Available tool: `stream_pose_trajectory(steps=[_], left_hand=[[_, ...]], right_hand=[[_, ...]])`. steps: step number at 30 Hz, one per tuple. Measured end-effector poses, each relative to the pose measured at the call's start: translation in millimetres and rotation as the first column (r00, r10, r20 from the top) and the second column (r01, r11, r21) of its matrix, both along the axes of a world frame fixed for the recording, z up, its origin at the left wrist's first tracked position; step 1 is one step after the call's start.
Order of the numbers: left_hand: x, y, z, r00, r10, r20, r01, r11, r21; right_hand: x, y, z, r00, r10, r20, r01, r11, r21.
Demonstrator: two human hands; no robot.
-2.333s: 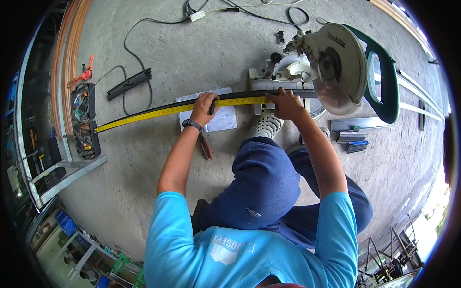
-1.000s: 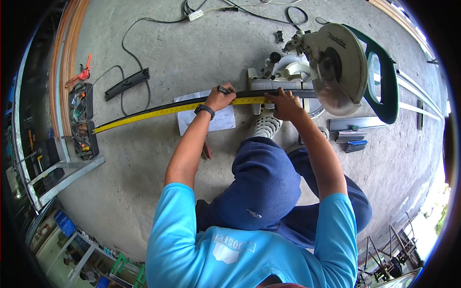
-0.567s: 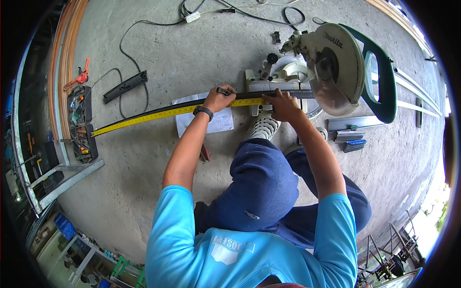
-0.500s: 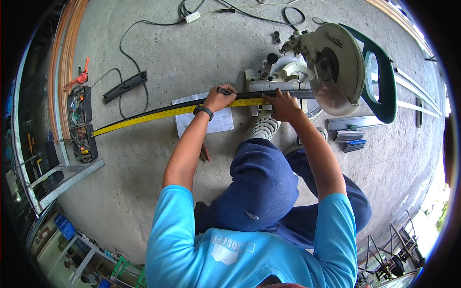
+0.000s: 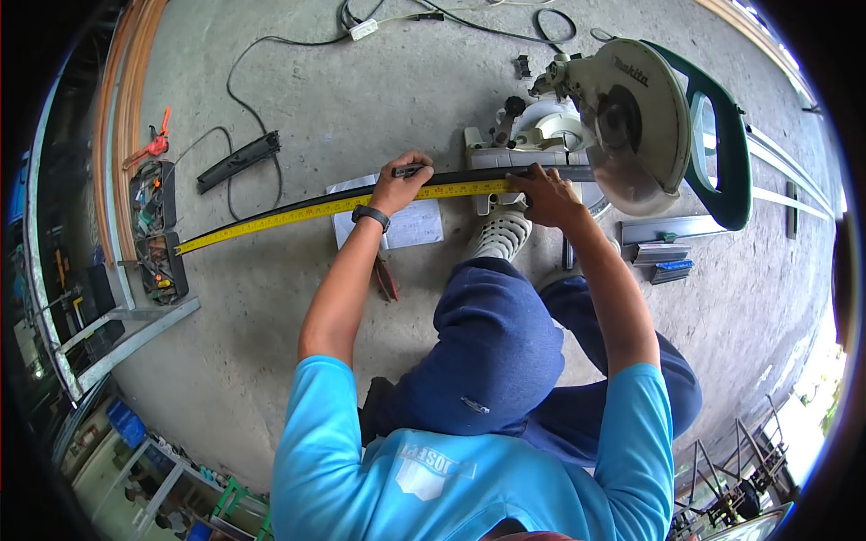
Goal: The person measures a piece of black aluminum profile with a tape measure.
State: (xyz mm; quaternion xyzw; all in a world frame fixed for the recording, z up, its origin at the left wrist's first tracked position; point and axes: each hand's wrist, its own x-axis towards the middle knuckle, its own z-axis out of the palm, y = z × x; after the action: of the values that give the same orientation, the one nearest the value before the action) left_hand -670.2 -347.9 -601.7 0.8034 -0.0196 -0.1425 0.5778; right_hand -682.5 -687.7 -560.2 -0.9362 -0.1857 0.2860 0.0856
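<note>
A long dark metal bar [image 5: 478,176] lies from the toolbox side across the base of the miter saw [image 5: 631,126]. Along its near edge stretches a yellow tape measure [image 5: 298,214]. My left hand [image 5: 403,183] is closed around a dark marker [image 5: 408,169] and rests at the bar and tape. Closer to the saw, my right hand [image 5: 546,194] grips the tape and bar, its fingertips over the bar's top. Beneath the tape lies a sheet of paper with writing [image 5: 415,225].
Open toolboxes [image 5: 161,261] with a red clamp [image 5: 155,144] stand at the left beside long strips. A black profile [image 5: 237,162] and cables lie on the floor. Red-handled pliers [image 5: 386,281] are near my left forearm. Short metal profiles [image 5: 663,253] lie at the right.
My left hand has shifted slightly left along the tape and up. My right hand has barely moved. The whole view has shifted slightly.
</note>
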Motion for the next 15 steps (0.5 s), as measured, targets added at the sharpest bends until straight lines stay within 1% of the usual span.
stream_pose_trajectory(steps=[1,4,7,10,13,15], left_hand=[[0.0,0.9,0.2,1.0,-0.005,0.0,0.005,1.0,0.007],[-0.6,-8.4,4.5,0.996,-0.03,-0.083,0.033,0.999,0.035],[1.2,-22.0,-12.5,0.998,-0.058,-0.024,0.059,0.996,0.063],[3.9,-36.3,-15.1,0.987,-0.057,-0.148,0.056,0.998,-0.015],[8.8,-42.5,-20.7,0.989,-0.066,-0.134,0.073,0.996,0.043],[11.8,-43.8,-17.9,0.981,-0.083,-0.174,0.095,0.993,0.063]], right_hand=[[0.4,-0.7,-1.9,1.0,0.001,-0.008,-0.001,1.0,-0.01],[2.2,2.3,0.8,1.0,0.001,-0.024,-0.002,0.999,-0.039],[2.4,4.4,2.5,1.0,0.001,-0.024,-0.002,0.998,-0.061],[2.1,4.0,0.9,1.0,-0.002,-0.024,0.0,0.998,-0.068],[2.1,4.5,3.5,0.999,-0.001,-0.033,-0.001,0.998,-0.067],[1.5,5.5,8.5,0.999,0.0,-0.033,-0.003,0.997,-0.078]])
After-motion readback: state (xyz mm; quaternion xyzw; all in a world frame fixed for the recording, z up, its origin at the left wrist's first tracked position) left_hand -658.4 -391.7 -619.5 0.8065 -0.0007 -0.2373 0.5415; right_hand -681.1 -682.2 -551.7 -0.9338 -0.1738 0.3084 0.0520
